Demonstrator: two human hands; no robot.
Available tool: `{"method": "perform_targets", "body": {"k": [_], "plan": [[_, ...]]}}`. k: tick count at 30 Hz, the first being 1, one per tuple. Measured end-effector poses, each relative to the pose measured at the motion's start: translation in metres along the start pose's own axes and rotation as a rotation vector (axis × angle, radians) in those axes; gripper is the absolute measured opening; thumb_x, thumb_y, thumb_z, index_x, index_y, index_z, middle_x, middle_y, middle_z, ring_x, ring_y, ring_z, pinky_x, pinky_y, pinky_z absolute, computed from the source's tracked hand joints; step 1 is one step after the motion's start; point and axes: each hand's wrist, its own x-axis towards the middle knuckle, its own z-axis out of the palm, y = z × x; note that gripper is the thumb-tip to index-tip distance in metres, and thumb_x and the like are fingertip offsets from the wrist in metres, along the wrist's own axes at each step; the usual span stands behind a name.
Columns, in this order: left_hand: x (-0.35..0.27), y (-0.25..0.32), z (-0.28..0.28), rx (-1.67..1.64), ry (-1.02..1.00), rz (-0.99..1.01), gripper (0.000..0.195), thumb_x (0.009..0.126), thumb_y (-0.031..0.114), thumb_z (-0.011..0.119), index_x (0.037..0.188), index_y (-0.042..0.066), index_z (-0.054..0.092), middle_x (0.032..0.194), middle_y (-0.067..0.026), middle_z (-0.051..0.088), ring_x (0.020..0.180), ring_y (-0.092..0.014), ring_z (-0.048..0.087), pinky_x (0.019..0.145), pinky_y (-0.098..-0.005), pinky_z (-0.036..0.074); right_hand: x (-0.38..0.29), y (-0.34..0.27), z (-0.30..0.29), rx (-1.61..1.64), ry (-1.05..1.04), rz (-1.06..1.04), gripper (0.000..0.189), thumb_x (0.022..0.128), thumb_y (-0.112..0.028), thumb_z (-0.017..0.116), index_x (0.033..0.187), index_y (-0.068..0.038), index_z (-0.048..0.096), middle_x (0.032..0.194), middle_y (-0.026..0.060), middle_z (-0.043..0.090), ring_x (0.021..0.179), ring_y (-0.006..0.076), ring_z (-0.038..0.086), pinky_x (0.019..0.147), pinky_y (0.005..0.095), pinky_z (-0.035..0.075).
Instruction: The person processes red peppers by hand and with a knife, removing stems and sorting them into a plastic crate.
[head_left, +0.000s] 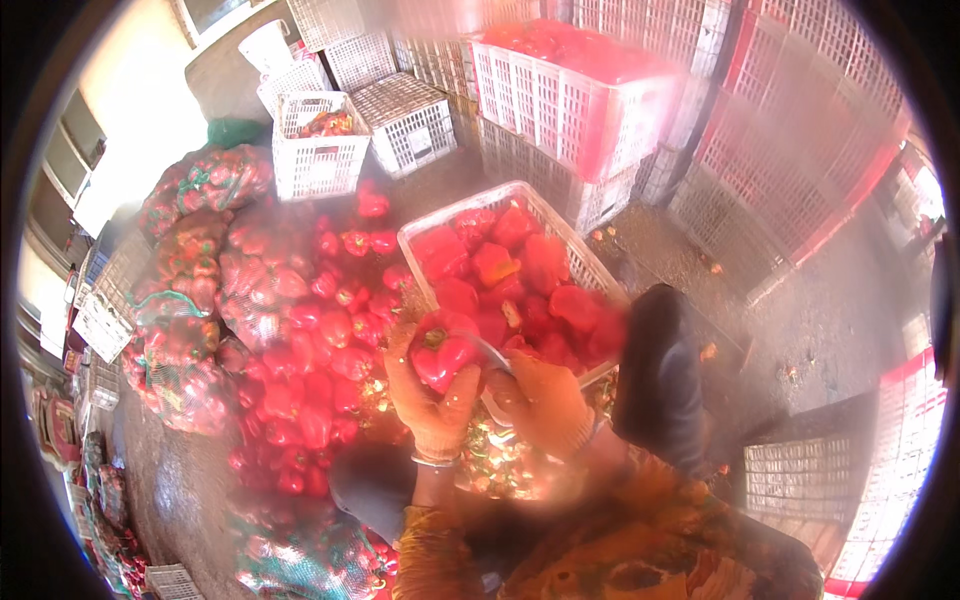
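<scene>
A whole red bell pepper (444, 360) rests in my gloved left hand (429, 405), its stem end turned up towards the camera. My gloved right hand (541, 401) is closed on a small curved knife (487, 351), whose metal blade reaches to the pepper's right side. Just beyond both hands stands a pale plastic crate (568, 244) filled with red peppers (517, 277), some of which look cut. Pale and green pepper scraps (499, 461) lie below my hands, between my knees. The right hand's fingertips are partly hidden and the view is hazy.
Loose red peppers (315, 375) are heaped at the left, beside net sacks of peppers (262, 277). Another net sack (307, 551) lies at the lower left. Stacked crates (540, 105) stand behind, and more crates (795, 157) at the right. My dark-covered knee (660, 367) adjoins the filled crate.
</scene>
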Motion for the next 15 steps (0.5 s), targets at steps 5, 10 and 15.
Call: {"method": "perform_targets", "body": {"k": [5, 10, 15], "plan": [[-0.015, -0.004, -0.012, 0.012, 0.048, -0.055, 0.063, 0.078, 0.004, 0.069, 0.137, 0.0, 0.048, 0.132, -0.0115, 0.052, 0.12, -0.024, 0.051, 0.11, -0.0378, 0.037, -0.014, -0.002, 0.008, -0.013, -0.207, 0.11, 0.02, 0.098, -0.019, 0.058, 0.109, -0.003, 0.055, 0.073, 0.0192, 0.063, 0.069, 0.0424, 0.065, 0.059, 0.051, 0.05], [-0.014, 0.013, 0.016, -0.283, 0.2, -0.211, 0.053, 0.09, 0.013, 0.063, 0.139, 0.001, 0.047, 0.136, -0.0105, 0.051, 0.122, -0.022, 0.049, 0.111, -0.0368, 0.037, -0.079, 0.041, 0.014, -0.254, -0.399, 0.098, 0.019, 0.098, -0.022, 0.058, 0.108, -0.006, 0.058, 0.073, 0.0194, 0.064, 0.068, 0.043, 0.064, 0.06, 0.0524, 0.051], [-0.011, 0.009, -0.003, -0.659, 0.225, -0.508, 0.062, 0.092, 0.02, 0.069, 0.145, 0.001, 0.043, 0.134, -0.0127, 0.054, 0.12, -0.024, 0.056, 0.101, -0.0372, 0.048, -0.053, 0.049, -0.004, 0.107, -0.181, 0.365, 0.024, 0.095, -0.022, 0.065, 0.111, -0.005, 0.06, 0.091, 0.0226, 0.067, 0.086, 0.042, 0.067, 0.069, 0.0497, 0.051]]}}
